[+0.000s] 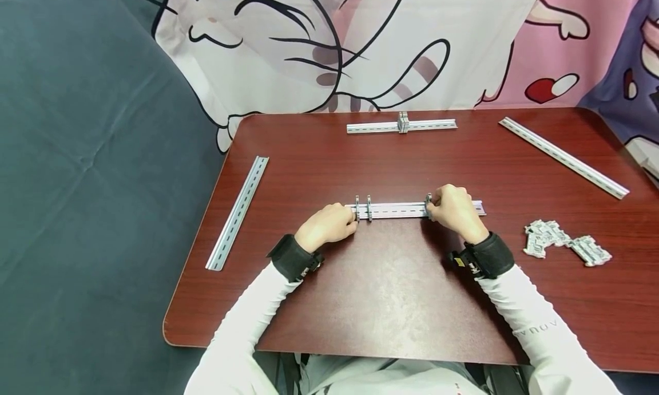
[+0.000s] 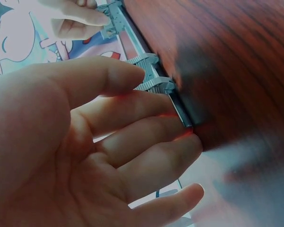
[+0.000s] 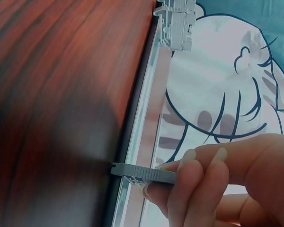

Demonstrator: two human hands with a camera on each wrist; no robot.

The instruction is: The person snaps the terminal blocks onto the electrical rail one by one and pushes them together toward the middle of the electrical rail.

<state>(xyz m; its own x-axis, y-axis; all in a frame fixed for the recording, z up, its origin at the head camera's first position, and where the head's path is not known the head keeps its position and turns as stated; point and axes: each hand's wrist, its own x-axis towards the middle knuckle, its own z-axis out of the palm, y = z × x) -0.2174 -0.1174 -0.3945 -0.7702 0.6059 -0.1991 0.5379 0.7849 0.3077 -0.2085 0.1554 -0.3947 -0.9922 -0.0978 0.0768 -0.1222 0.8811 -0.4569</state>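
A slotted metal DIN rail [image 1: 396, 210] lies crosswise on the table in front of me. My left hand [image 1: 329, 223] holds its left end, fingers bent against the rail and thumb beside the clips in the left wrist view. Two thin grey terminal blocks [image 1: 369, 208] stand upright on the rail close to that hand. Toward the right end, my right hand [image 1: 457, 212] pinches another grey terminal block [image 3: 139, 173] between thumb and fingers. This block sits across the rail, its outer end partly covered by the fingertips.
Loose terminal blocks [image 1: 546, 236] lie in a pile at the right, beside a neat row [image 1: 590, 251]. Bare rails rest at the left [image 1: 238, 212] and far right [image 1: 563, 157]. A rail [image 1: 373, 127] bearing clustered blocks [image 1: 403, 122] lies at the back, before a patterned curtain [image 1: 412, 17].
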